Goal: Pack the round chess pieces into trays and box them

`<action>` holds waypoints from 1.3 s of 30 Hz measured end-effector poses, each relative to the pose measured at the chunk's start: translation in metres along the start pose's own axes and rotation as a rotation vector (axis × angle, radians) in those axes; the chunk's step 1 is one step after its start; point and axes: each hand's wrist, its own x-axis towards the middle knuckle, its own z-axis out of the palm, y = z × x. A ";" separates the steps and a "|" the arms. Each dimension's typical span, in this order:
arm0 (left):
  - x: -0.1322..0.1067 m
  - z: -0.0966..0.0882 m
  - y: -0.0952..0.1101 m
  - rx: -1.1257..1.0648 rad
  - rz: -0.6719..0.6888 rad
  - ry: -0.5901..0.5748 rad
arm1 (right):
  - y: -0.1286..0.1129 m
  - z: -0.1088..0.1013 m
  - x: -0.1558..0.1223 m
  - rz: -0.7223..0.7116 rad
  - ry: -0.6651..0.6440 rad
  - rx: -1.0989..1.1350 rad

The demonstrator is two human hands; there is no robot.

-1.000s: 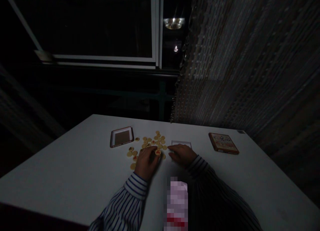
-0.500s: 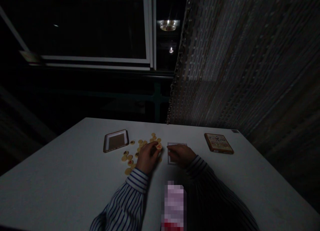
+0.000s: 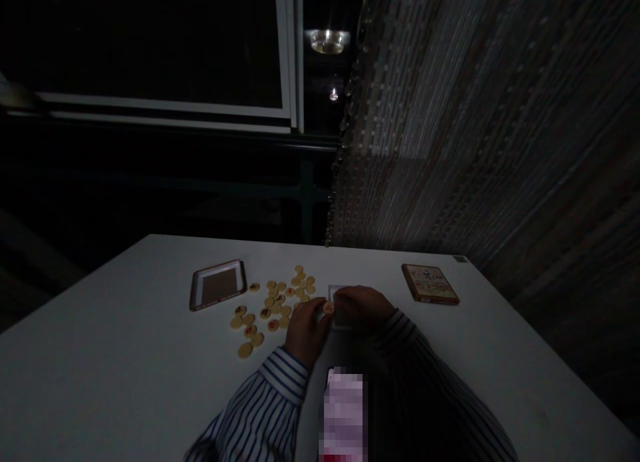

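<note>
My left hand (image 3: 306, 330) pinches a round xiangqi piece (image 3: 329, 307) with a red character between thumb and fingertips, its marked face turned up. Just right of it, my right hand (image 3: 364, 307) is closed with bent fingers over a small shallow tray (image 3: 342, 327). Whatever the right fingers hold, if anything, is hidden in shadow. Pale wooden xiangqi pieces (image 3: 270, 302) lie scattered to the left of my left hand. A few show red or black characters; others look plain on top.
An open, shallow box half (image 3: 243, 283) with a brown rim lies at the back left of the white table (image 3: 150, 375). A closed box with printed lid (image 3: 431, 283) rests at the back right. A pixelated object (image 3: 344, 415) is at the front. A bead curtain (image 3: 425, 115) hangs behind.
My left hand, still holding the piece, has moved right, closer to the small tray and my right hand. More scattered pieces show now. The whole view has shifted slightly.
</note>
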 end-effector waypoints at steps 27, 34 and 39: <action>-0.003 0.002 0.012 -0.049 -0.077 -0.018 | 0.018 0.028 0.013 0.009 0.045 0.541; -0.003 0.003 0.010 -0.145 -0.199 -0.026 | 0.019 0.029 0.013 0.003 0.096 0.584; -0.004 0.006 0.012 -0.331 -0.348 -0.039 | 0.018 0.027 0.012 0.001 0.080 0.557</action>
